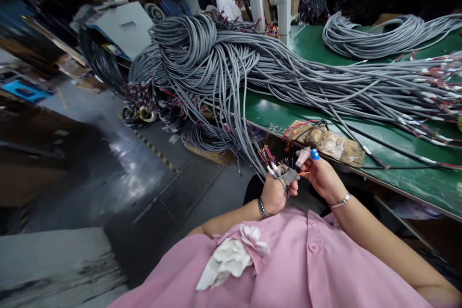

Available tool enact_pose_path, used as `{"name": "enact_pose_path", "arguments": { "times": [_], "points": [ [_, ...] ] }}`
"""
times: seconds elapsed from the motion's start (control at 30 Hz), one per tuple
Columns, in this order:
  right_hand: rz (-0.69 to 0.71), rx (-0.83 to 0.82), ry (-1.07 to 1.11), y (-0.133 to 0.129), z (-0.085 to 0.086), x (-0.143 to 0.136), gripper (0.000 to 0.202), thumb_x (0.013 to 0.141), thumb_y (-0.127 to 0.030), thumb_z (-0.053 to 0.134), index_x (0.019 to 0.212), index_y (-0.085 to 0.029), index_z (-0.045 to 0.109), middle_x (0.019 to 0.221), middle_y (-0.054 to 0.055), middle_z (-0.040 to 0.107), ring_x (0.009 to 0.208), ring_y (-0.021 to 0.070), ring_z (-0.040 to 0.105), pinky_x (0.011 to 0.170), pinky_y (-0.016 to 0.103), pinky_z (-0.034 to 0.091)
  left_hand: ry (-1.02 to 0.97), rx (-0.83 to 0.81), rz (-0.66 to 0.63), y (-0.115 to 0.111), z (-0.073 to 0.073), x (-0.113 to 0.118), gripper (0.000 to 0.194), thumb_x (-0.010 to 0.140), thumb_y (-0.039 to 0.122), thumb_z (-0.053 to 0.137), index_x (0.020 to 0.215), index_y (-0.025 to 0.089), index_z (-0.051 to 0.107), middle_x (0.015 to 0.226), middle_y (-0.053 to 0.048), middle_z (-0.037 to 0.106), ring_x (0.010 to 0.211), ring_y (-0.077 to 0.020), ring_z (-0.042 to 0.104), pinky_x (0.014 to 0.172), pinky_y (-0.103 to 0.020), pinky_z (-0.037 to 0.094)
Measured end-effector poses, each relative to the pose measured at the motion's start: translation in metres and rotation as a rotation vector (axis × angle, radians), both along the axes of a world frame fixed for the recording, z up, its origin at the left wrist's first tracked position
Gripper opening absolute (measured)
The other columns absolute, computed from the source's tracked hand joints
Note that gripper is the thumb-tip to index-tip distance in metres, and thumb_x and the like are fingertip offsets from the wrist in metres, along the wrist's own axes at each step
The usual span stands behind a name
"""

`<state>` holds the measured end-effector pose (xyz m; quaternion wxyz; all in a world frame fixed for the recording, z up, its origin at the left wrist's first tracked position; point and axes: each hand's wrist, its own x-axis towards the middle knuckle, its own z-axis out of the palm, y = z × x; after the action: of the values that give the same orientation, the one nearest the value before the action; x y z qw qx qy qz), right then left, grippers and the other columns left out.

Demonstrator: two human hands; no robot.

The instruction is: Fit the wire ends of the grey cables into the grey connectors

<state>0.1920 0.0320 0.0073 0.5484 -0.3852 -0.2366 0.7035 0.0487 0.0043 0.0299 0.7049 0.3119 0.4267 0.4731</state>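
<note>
My left hand point(275, 192) is wrapped round the ends of several grey cables, with a grey covering on a finger. Thin coloured wires point(267, 155) fan out above its fingers. Close on the right, my right hand point(321, 178) has its fingers pinched at an orange wire end point(303, 173); blue and pale coverings sit on its fingertips. The grey cables point(252, 154) run up from my left hand to a large pile point(191, 53) at the table's left end.
Long grey cables point(342, 82) with stripped ends lie across the green table point(404, 168). A wooden block point(335, 147) sits at its front edge. Another cable coil point(361, 41) is behind. A person in white point(227, 2) is at the back. Cardboard boxes point(39, 149) stand left.
</note>
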Motion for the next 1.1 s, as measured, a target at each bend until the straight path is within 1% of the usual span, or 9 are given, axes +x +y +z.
{"name": "enact_pose_path", "arguments": {
  "times": [0.1,0.23,0.47,0.6,0.7,0.8,0.9,1.0,1.1],
  "points": [
    [0.027,0.025,-0.004,0.001,0.002,-0.001,0.031,0.080,-0.049,0.063,0.078,-0.018,0.065,0.067,0.000,0.057,0.058,0.0111,0.050,0.055,0.024,0.043,-0.005,0.000,-0.002,0.001,-0.001,0.001,0.026,0.070,0.037,0.068,0.067,0.014,0.056,0.048,0.001,0.057,0.035,-0.0074,0.047,0.035,-0.018,0.035],
    [0.023,0.031,0.013,0.002,0.004,-0.004,0.033,0.080,-0.050,0.062,0.078,-0.018,0.065,0.066,0.000,0.058,0.058,0.0115,0.050,0.055,0.025,0.043,0.004,-0.016,0.003,0.003,-0.002,0.001,0.026,0.070,0.037,0.068,0.067,0.014,0.055,0.048,0.002,0.057,0.035,-0.0074,0.047,0.036,-0.018,0.037],
    [-0.041,0.009,0.063,0.007,-0.004,-0.005,0.027,0.077,-0.045,0.069,0.078,-0.018,0.068,0.072,0.002,0.063,0.063,0.0113,0.054,0.060,0.024,0.045,0.042,-0.033,-0.007,0.005,-0.008,0.002,0.026,0.070,0.036,0.068,0.068,0.014,0.056,0.048,0.001,0.057,0.035,-0.0075,0.046,0.035,-0.018,0.037],
    [-0.015,-0.007,0.073,0.005,-0.005,-0.005,0.032,0.077,-0.052,0.066,0.080,-0.020,0.067,0.075,0.002,0.064,0.066,0.0128,0.056,0.059,0.025,0.046,0.043,-0.031,-0.026,0.003,-0.011,0.001,0.027,0.070,0.037,0.069,0.068,0.014,0.055,0.049,0.002,0.056,0.036,-0.0075,0.046,0.035,-0.018,0.038],
    [0.105,-0.046,0.094,0.002,-0.003,0.002,0.042,0.077,-0.061,0.059,0.083,-0.020,0.066,0.077,0.003,0.063,0.064,0.0128,0.056,0.057,0.025,0.047,0.043,-0.011,-0.032,0.000,-0.014,-0.003,0.027,0.070,0.037,0.069,0.069,0.014,0.055,0.049,0.002,0.057,0.036,-0.0078,0.047,0.035,-0.018,0.037],
    [0.322,-0.072,0.039,-0.003,0.000,0.013,0.046,0.076,-0.063,0.059,0.081,-0.017,0.065,0.077,0.005,0.064,0.063,0.0128,0.057,0.057,0.025,0.047,0.059,0.011,-0.063,-0.004,-0.019,-0.008,0.028,0.072,0.039,0.069,0.069,0.015,0.055,0.050,0.002,0.058,0.036,-0.0080,0.048,0.036,-0.019,0.037],
    [0.472,-0.029,-0.070,-0.008,0.004,0.018,0.036,0.075,-0.051,0.068,0.076,-0.015,0.063,0.073,0.004,0.065,0.061,0.0117,0.058,0.061,0.026,0.047,0.091,0.023,-0.120,-0.008,-0.025,-0.013,0.030,0.072,0.041,0.069,0.069,0.015,0.055,0.051,0.001,0.059,0.038,-0.0082,0.050,0.038,-0.019,0.039],
    [0.505,0.053,-0.155,-0.012,0.010,0.016,0.025,0.074,-0.037,0.074,0.074,-0.015,0.061,0.067,0.001,0.065,0.058,0.0109,0.058,0.061,0.025,0.046,0.142,0.040,-0.222,-0.009,-0.026,-0.015,0.033,0.071,0.044,0.070,0.068,0.013,0.057,0.052,-0.001,0.060,0.039,-0.0094,0.052,0.040,-0.020,0.041],
    [0.568,0.115,-0.224,-0.016,0.016,0.011,0.025,0.076,-0.038,0.070,0.077,-0.016,0.060,0.062,0.001,0.065,0.055,0.0132,0.059,0.058,0.027,0.045,0.214,0.055,-0.406,-0.008,-0.022,-0.017,0.037,0.070,0.047,0.070,0.069,0.011,0.061,0.053,-0.003,0.061,0.041,-0.0112,0.055,0.042,-0.022,0.043]
  ]
}}
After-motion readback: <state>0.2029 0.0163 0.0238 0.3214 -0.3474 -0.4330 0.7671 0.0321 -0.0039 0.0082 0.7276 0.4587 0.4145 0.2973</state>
